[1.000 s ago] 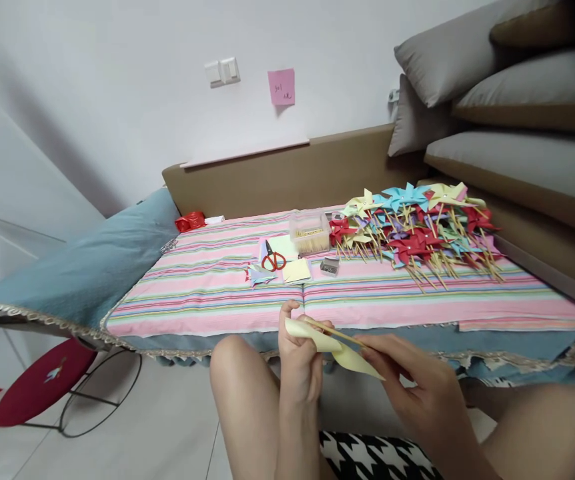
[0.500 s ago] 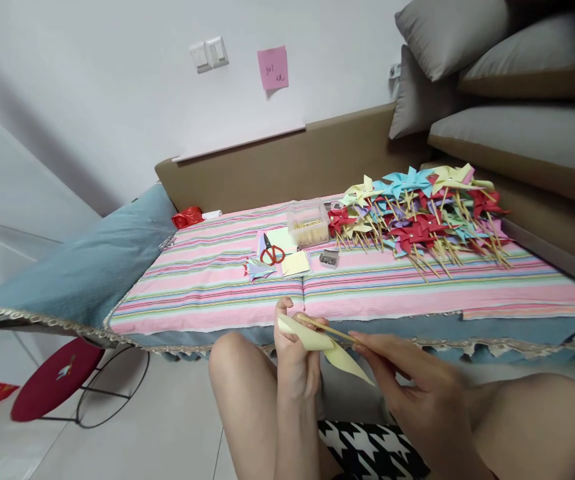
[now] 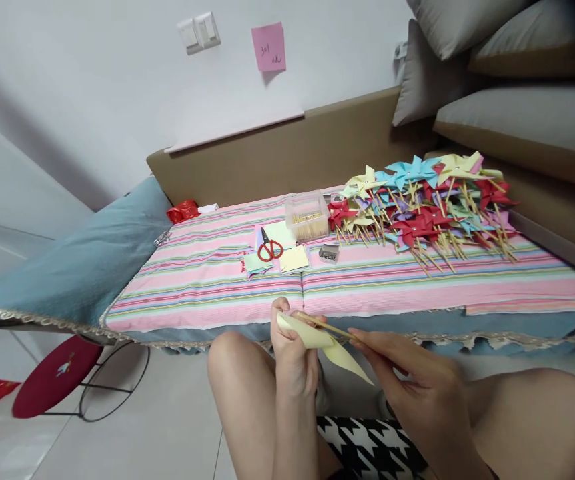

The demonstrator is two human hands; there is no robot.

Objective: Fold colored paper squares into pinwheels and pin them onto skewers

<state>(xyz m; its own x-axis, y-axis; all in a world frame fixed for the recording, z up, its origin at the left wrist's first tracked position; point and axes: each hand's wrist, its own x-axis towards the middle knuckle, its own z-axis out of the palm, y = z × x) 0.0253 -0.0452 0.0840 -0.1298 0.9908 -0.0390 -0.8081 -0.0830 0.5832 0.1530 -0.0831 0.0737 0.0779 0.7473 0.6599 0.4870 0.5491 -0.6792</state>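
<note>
Above my lap, my left hand (image 3: 295,363) pinches a pale yellow paper pinwheel (image 3: 312,337), whose one long blade points down to the right. My right hand (image 3: 412,377) grips a thin wooden stick (image 3: 335,329) near its right end. The stick's other end lies at the back of the paper, by my left fingers; whether it is joined to the paper I cannot tell. On the striped cloth beyond are red-handled scissors (image 3: 270,250), yellow paper squares (image 3: 295,259), a small grey box of tiny parts (image 3: 328,253) and a clear box of sticks (image 3: 310,227).
Finished pinwheels (image 3: 422,227) in several colours are heaped on the right of the striped cloth (image 3: 207,293). Grey cushions (image 3: 522,123) are stacked behind them. A red bag (image 3: 182,211) lies at the far left, and a dark red stool (image 3: 57,377) stands on the floor.
The camera view has shifted slightly, so the background sits a little higher. Both hands keep hold of the pinwheel and stick in nearly the same pose.
</note>
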